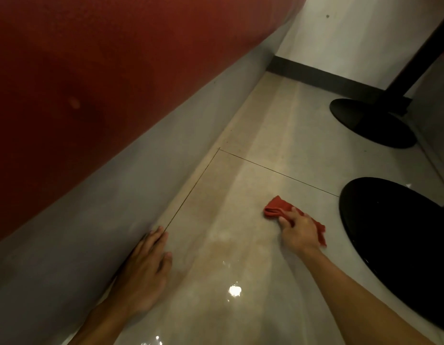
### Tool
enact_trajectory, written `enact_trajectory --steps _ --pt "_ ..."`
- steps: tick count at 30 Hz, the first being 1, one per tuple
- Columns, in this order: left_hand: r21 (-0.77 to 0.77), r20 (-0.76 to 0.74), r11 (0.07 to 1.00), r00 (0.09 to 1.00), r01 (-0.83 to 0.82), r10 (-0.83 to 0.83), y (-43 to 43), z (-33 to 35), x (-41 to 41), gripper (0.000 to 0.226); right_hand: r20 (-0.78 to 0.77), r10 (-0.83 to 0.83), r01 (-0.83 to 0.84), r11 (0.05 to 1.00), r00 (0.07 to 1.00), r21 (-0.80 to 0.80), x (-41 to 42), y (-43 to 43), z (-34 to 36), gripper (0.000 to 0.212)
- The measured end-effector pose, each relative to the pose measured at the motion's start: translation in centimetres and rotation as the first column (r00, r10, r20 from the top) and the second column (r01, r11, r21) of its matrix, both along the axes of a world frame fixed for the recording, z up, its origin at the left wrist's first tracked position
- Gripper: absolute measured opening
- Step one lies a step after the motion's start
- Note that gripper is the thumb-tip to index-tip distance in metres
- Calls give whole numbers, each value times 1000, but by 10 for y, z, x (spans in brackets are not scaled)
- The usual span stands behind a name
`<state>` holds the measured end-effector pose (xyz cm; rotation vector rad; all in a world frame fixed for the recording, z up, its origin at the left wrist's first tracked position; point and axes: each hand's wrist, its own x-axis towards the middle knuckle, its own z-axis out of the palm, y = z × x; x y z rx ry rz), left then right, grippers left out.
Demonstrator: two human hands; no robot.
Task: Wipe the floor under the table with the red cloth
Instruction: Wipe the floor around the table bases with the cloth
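The red cloth (275,207) lies bunched on the glossy beige floor tiles (253,170), right of centre. My right hand (299,227) presses down on it with fingers curled around the fabric; part of the cloth sticks out on both sides of the hand. My left hand (143,267) lies flat on the floor with fingers spread, its edge against the grey base of a bench (91,215). Nothing is in that hand.
A red upholstered bench seat (104,58) overhangs the grey base on the left. Two round black table bases stand on the right: a near one (400,245) beside the cloth and a far one (372,122) with its black post. A white wall with dark skirting (323,75) closes the back.
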<state>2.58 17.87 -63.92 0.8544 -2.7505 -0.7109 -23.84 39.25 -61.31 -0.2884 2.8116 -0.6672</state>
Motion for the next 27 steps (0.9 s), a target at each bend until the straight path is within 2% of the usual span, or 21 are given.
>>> enact_trajectory --steps 4,6,9,12,17,21,23,27 --pt "8 5 1000 1000 2 -3 1 -3 0 53 -86 -116 117 993 990 15 34 -20 -5 37" --pt "19 -3 1000 1000 -7 7 1 -5 0 52 -104 -115 118 993 988 26 55 -39 -5 37" --pt "27 1 1000 1000 -10 10 1 -5 1 52 -112 2 0 1000 994 16 86 -68 -9 37" --pt "36 9 999 1000 -6 5 1 -4 0 52 -120 188 -187 982 975 24 117 -93 -12 40" --pt "65 9 998 1000 20 -20 -4 -3 1 54 -111 457 -462 887 882 -22 147 -97 -16 39" --pt "80 1 997 1000 6 -6 -4 0 0 52 -80 581 -583 812 810 -9 114 -71 -13 37" --pt "73 4 997 1000 7 -7 -1 1 0 52 -99 522 -523 852 847 23 92 -56 -12 37" --pt "102 -9 995 1000 2 -1 0 4 1 53 -153 293 -294 956 944 16 87 -48 -16 37"
